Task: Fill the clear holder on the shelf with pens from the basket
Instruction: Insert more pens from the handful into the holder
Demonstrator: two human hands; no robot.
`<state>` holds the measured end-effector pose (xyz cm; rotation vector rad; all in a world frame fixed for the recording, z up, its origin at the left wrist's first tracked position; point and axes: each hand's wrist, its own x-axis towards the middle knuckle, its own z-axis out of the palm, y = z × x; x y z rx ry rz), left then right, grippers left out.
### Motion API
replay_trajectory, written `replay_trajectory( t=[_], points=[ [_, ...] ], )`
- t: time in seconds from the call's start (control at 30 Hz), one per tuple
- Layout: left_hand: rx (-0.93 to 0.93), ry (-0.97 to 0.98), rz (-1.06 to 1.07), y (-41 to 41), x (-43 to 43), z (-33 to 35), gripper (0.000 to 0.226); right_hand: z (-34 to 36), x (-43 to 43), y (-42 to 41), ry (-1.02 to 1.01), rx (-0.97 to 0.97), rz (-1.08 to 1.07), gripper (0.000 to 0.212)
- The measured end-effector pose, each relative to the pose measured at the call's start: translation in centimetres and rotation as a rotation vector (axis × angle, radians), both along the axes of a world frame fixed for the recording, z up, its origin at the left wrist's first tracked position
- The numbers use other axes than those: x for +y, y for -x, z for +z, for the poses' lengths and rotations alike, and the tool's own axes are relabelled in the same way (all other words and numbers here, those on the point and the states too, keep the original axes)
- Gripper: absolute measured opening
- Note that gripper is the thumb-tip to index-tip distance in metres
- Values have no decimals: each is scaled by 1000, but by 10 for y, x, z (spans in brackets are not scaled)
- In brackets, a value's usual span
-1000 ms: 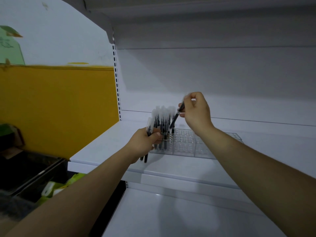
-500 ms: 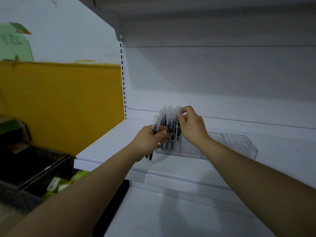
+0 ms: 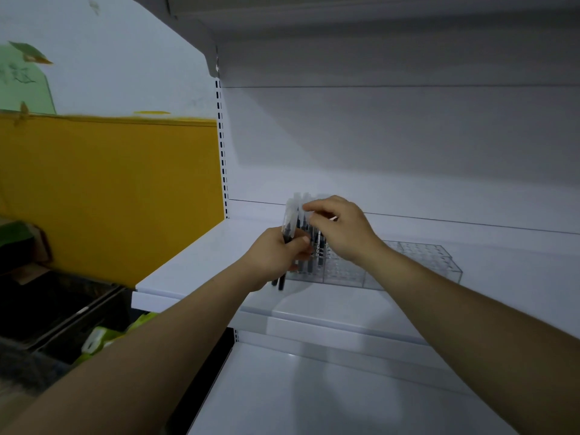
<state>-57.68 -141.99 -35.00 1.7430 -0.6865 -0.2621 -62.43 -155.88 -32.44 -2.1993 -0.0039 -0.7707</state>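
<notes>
Shelving (image 3: 194, 262) in white metal fills my feed, and from left to right I see a green paper sign (image 3: 22, 76) on the pale wall, a yellow panel (image 3: 110, 189) below it, and a dark bin (image 3: 62, 309) low in the corner with green packets (image 3: 103, 337) beside it. A slotted upright (image 3: 221, 146) marks the shelf unit's left edge.

Both forearms reach in from the bottom of my view and cover the left end of the work. The left hand (image 3: 276, 255) is wrapped around a bundle of pens (image 3: 287, 227), fingers curled tight and thumb pressed across the barrels; dark tips stick out below the fist and frosted white caps rise above it. Just right of it, standing pens (image 3: 309, 243) are packed upright in the left end of the clear holder (image 3: 417, 262), dark bodies and pale caps alike. The right hand (image 3: 342, 230) hangs over their caps with fingertips bunched together; I cannot tell whether they pinch a cap.

The holder is a long transparent tray with a grid of small holes, lying on the upper shelf near the back panel. Its middle and right sections hold nothing.

Dark marks on the green sign are too blurred for me to read.
</notes>
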Motion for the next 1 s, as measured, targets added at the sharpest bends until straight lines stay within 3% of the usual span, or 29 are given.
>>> replay_trajectory(
  t=[0.1,0.27,0.53,1.0],
  points=[
    [-14,-11,-29,4,-7,3,14,3,3,9,0,84,119,20],
    [-23,-18,-46,10,-11,4,12,5,-1,15,-149,72,101,8],
    [-13,-120,12,1,3,-8,12,27,-11,9,-488,-241,-49,15],
    [-122,-210,48,-7,13,-11,12,2,-9,-7,-55,-119,-169,16]
  ],
)
